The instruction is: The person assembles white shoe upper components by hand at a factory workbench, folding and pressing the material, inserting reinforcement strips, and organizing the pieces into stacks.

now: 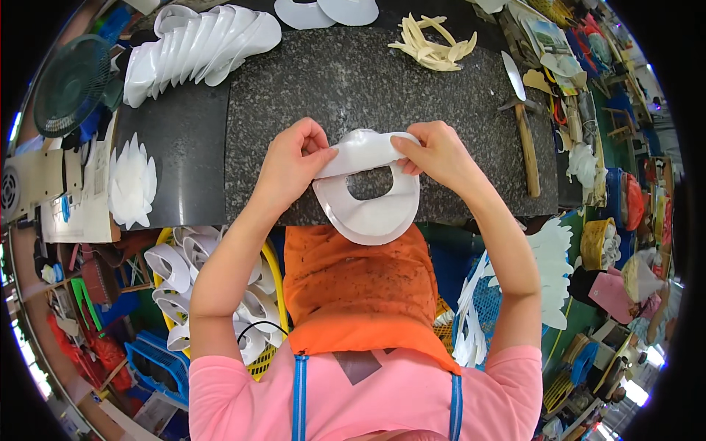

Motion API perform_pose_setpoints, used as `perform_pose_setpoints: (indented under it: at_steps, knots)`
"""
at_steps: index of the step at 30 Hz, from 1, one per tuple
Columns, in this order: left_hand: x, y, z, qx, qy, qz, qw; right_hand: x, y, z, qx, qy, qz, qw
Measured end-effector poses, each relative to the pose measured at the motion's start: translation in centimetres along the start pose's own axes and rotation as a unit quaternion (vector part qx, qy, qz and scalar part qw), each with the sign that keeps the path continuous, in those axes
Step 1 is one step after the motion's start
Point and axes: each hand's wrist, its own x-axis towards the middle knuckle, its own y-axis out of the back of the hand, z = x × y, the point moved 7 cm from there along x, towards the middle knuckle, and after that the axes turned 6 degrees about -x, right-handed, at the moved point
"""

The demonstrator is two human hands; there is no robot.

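Note:
Between my hands is a white, ring-shaped sheet piece point(371, 220) with a rounded opening, perhaps a shoe upper. Its wide curved part hangs toward me over the front edge of the dark stone slab point(287, 95). My left hand point(296, 160) pinches the left end of the band along its far side, thumb and fingers closed. At the band's right end, my right hand point(435, 153) grips it with the thumb on top and fingers beneath. A small bit of the piece rises behind the band; what lies under it is hidden.
White curved pieces point(202, 48) overlap in a row at back left, near pointed white pieces point(132, 182). Cream strips point(434, 45) lie at the back. A wooden-handled hammer point(527, 147) and a blade point(513, 76) lie right. A yellow basket point(276, 283) holds white rolled pieces.

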Motion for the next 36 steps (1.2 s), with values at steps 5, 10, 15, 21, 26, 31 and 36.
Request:
perform_pose_setpoints:
  at_steps: [5,10,15,21,26,31,36]
  knots:
    - [-0.3,-0.1,0.3,0.016,0.006,0.007,1.000,-0.4,0.0,-1.1,-0.060,0.045,0.028,0.997]
    - [-0.1,-1.0,1.8,0.128,-0.030,0.021,0.991,-0.7,-0.1,-2.6,-0.190,0.131,0.116,0.966]
    - [0.4,-1.5,2.0,0.214,-0.070,0.006,0.974,-0.3,-0.9,-2.7,-0.265,0.150,0.155,0.940]
    - [-2.0,-2.8,3.7,0.445,-0.288,0.037,0.847,-1.4,0.3,-4.0,-0.397,0.167,0.189,0.882]
    - [-2.3,-1.6,3.3,0.163,-0.202,0.016,0.966,-3.8,-1.1,-4.9,-0.199,0.380,0.213,0.878]
    - [-2.4,-3.7,4.9,0.336,-0.288,0.099,0.891,-2.2,-1.9,-5.0,-0.233,0.375,0.234,0.866]
    - [-1.2,-4.6,4.8,0.410,-0.346,0.067,0.841,-2.0,-2.5,-5.5,-0.309,0.427,0.219,0.821]
